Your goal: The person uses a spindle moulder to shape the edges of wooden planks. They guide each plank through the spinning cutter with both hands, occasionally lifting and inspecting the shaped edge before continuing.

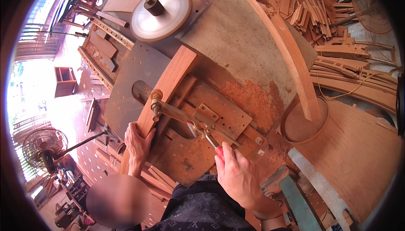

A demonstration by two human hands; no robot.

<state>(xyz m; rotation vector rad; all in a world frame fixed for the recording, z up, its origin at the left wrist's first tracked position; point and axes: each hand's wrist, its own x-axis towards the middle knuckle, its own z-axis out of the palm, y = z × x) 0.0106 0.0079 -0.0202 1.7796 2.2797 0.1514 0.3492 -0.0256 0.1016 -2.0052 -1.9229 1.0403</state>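
Observation:
A long wooden beam (175,72) lies slantwise on the metal machine table, under the round pad of a metal clamp (173,113). My left hand (138,143) is wrapped around the near part of this beam, just below the clamp's pad. The fingers of my right hand (237,170) close round the red handle (219,151) of the clamp's lever, right of the beam. A drilled metal block (206,115) is fixed beside the clamp arm. A blurred round patch hides what lies below my left wrist.
Beyond the beam a pale round blade (177,13) on a dark hub looks smeared, as if spinning. A curved wooden piece (291,56) lies at the right, near a round hoop (286,123). Sawdust (253,100) covers part of the table. A fan (44,146) stands far left.

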